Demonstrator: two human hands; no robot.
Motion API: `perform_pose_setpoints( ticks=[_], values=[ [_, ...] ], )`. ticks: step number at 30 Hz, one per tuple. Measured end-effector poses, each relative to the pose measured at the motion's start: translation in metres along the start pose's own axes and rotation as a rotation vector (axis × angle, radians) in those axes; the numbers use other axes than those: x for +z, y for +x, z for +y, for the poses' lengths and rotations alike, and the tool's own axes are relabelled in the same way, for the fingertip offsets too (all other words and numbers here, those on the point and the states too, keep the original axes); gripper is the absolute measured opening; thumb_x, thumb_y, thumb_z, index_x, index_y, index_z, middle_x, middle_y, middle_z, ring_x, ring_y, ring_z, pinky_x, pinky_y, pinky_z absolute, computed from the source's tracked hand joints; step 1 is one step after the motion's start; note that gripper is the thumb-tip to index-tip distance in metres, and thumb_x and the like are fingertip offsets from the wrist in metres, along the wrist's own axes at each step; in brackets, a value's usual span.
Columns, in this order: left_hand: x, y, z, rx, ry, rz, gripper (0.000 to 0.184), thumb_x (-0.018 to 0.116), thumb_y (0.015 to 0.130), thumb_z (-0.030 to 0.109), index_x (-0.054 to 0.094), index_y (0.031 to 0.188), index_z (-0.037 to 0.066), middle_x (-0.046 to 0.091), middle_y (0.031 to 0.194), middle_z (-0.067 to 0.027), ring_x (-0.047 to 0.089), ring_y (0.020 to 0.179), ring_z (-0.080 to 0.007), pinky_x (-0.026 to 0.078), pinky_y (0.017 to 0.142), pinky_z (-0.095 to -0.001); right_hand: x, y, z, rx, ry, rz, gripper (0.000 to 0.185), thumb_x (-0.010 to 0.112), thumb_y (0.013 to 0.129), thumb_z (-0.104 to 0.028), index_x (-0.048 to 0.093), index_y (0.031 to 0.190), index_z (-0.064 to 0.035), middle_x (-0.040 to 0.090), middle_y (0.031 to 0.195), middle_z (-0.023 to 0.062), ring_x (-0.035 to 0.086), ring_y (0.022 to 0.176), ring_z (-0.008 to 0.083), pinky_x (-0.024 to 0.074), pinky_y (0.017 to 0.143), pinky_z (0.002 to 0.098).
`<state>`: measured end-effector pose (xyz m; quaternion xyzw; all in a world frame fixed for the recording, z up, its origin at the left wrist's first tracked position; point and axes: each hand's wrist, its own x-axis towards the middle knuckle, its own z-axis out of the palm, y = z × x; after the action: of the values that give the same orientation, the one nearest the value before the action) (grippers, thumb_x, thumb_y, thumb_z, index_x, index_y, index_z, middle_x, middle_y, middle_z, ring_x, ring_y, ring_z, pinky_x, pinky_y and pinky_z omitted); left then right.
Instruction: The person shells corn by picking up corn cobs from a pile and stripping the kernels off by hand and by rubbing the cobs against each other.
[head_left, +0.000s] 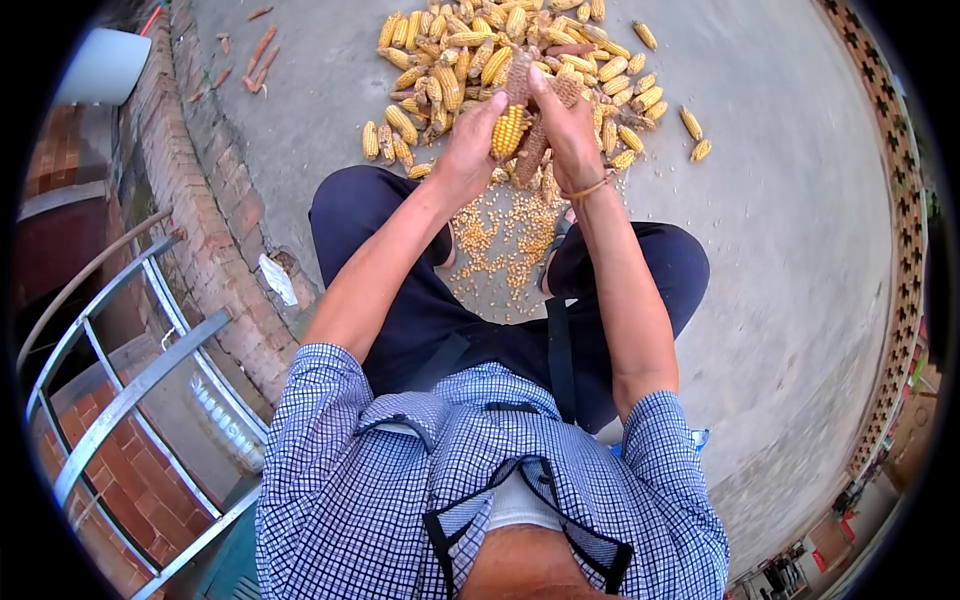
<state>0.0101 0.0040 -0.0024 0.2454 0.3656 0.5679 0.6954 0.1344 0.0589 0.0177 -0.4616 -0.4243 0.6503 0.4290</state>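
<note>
My left hand (468, 150) is closed around an ear of corn (509, 132), yellow with kernels at its lower end. The stretch above it, by my thumbs, is stripped bare. My right hand (572, 145) is closed on a reddish-brown bare corn cob (567, 91), pressed close against the ear. Another brown cob surface (532, 152) shows below, between my hands; whether it belongs to the same cob I cannot tell. Both hands are in front of a heap of yellow corn ears (450, 85). Loose kernels (505, 245) lie scattered on the ground beneath them.
Several bare cobs (262, 55) lie on the concrete at upper left. A brick edging (215, 215) runs down the left side, beside a metal railing (140, 385). A pale bucket (105, 67) is at the far upper left. My bent knees (665, 265) flank the kernels.
</note>
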Motion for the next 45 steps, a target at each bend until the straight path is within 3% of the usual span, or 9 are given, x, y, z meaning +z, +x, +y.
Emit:
perform_pose_setpoints(
  ticks=[7, 12, 16, 20, 24, 30, 37, 39, 45],
  values=[
    [0.002, 0.0, -0.01, 0.043, 0.019, 0.065, 0.037, 0.038, 0.106, 0.031, 0.052, 0.127, 0.005, 0.061, 0.119, -0.0054, 0.06, 0.106, -0.0149, 0.051, 0.09, -0.0321, 0.026, -0.017, 0.008, -0.149, -0.301, 0.089, 0.046, 0.069, 0.091, -0.038, 0.063, 0.108, 0.0045, 0.068, 0.098, 0.0095, 0.063, 0.087, 0.0171, 0.0499, 0.081, 0.0314],
    [0.01, -0.009, -0.016, -0.064, 0.057, 0.04, 0.041, 0.039, 0.106, 0.035, 0.051, 0.131, 0.005, 0.06, 0.122, -0.0042, 0.059, 0.108, -0.0122, 0.05, 0.09, -0.0306, 0.023, -0.019, 0.003, -0.014, -0.423, 0.374, 0.036, 0.071, 0.086, -0.034, 0.068, 0.094, 0.0011, 0.07, 0.083, 0.0198, 0.068, 0.081, 0.0345, 0.0508, 0.075, 0.0405],
    [0.016, -0.011, -0.011, -0.004, 0.065, 0.034, 0.039, 0.042, 0.105, 0.034, 0.052, 0.128, 0.004, 0.062, 0.116, -0.004, 0.061, 0.104, -0.0129, 0.052, 0.088, -0.0317, 0.02, -0.005, 0.03, -0.287, -0.332, 0.383, 0.038, 0.071, 0.086, -0.035, 0.068, 0.096, 0.0022, 0.071, 0.087, 0.0199, 0.069, 0.083, 0.0315, 0.0509, 0.075, 0.0407],
    [0.005, -0.005, -0.004, 0.033, -0.004, 0.051, 0.035, 0.043, 0.105, 0.03, 0.054, 0.125, 0.004, 0.063, 0.113, -0.0046, 0.062, 0.101, -0.0139, 0.052, 0.087, -0.0325, 0.013, -0.004, 0.011, -0.132, -0.192, 0.116, 0.044, 0.069, 0.09, -0.038, 0.068, 0.102, 0.0045, 0.071, 0.087, 0.0108, 0.066, 0.083, 0.0191, 0.051, 0.076, 0.0337],
    [-0.003, 0.001, -0.002, 0.015, -0.049, 0.094, 0.031, 0.044, 0.104, 0.027, 0.056, 0.121, 0.003, 0.063, 0.11, -0.0044, 0.062, 0.096, -0.0142, 0.052, 0.085, -0.0334, 0.008, -0.002, 0.007, -0.026, 0.073, -0.067, 0.044, 0.068, 0.091, -0.039, 0.066, 0.107, 0.0019, 0.068, 0.098, 0.0091, 0.062, 0.089, 0.0169, 0.0497, 0.078, 0.0312],
    [0.003, 0.0, -0.017, -0.002, 0.135, 0.054, 0.029, 0.046, 0.104, 0.03, 0.059, 0.115, 0.006, 0.064, 0.096, 0.0009, 0.06, 0.083, -0.0066, 0.049, 0.072, -0.0247, 0.024, -0.011, 0.015, -0.098, -0.294, 0.168, 0.04, 0.07, 0.09, -0.033, 0.065, 0.101, 0.0041, 0.069, 0.091, 0.0087, 0.063, 0.083, 0.0166, 0.05, 0.075, 0.032],
    [0.003, -0.005, -0.018, -0.074, 0.173, 0.106, 0.036, 0.041, 0.106, 0.031, 0.057, 0.119, 0.003, 0.062, 0.108, -0.0025, 0.058, 0.098, -0.0089, 0.047, 0.086, -0.0269, 0.021, -0.005, 0.029, -0.199, -0.56, 0.337, 0.033, 0.072, 0.087, -0.027, 0.068, 0.091, 0.0054, 0.071, 0.08, 0.0157, 0.066, 0.072, 0.0182, 0.0516, 0.069, 0.0341],
    [0.006, -0.01, -0.019, -0.047, 0.154, 0.097, 0.036, 0.042, 0.105, 0.034, 0.057, 0.12, 0.006, 0.062, 0.107, -0.0015, 0.06, 0.096, -0.0096, 0.05, 0.08, -0.0276, 0.019, -0.005, 0.033, -0.225, -0.639, 0.398, 0.034, 0.073, 0.087, -0.028, 0.069, 0.092, 0.0051, 0.072, 0.08, 0.0157, 0.067, 0.072, 0.0183, 0.0519, 0.069, 0.0343],
    [0.01, -0.005, -0.008, -0.114, 0.035, 0.043, 0.034, 0.043, 0.105, 0.035, 0.056, 0.124, 0.01, 0.059, 0.117, -0.0015, 0.058, 0.106, -0.0128, 0.053, 0.083, -0.0343, 0.009, 0.001, 0.018, -0.173, -0.29, 0.216, 0.041, 0.072, 0.086, -0.037, 0.07, 0.093, 0.0043, 0.071, 0.08, 0.0121, 0.066, 0.071, 0.0188, 0.0512, 0.067, 0.035]
  ],
)
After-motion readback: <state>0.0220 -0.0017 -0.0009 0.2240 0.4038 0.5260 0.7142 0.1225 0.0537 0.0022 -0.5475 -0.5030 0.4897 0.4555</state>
